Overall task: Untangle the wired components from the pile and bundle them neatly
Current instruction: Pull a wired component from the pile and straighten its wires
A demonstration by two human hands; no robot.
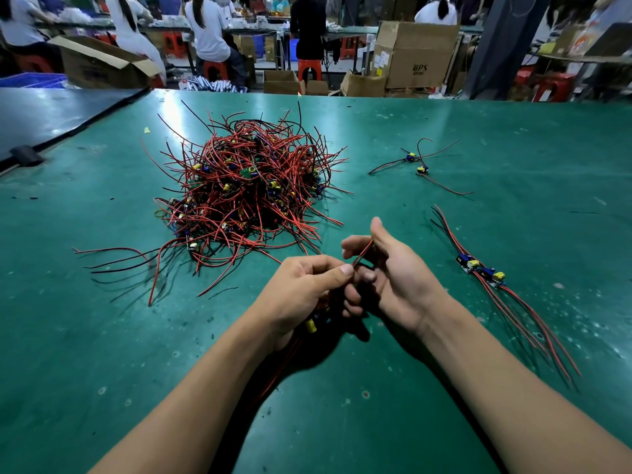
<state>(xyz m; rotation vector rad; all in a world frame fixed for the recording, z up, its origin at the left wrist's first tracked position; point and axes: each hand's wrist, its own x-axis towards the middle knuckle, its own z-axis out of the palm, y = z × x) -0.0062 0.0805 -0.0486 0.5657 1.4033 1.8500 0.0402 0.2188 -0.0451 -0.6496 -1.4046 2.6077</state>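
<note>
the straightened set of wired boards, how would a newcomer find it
Start at the tangled pile on the green table. Go right, past the right hand, to the straightened set. Unlike the two loose pieces behind, its wires run parallel.

The scuffed green counter carries a tangled pile of red-and-black wired components, two loose wired components far right, and an aligned group of wired components near right.
</note>
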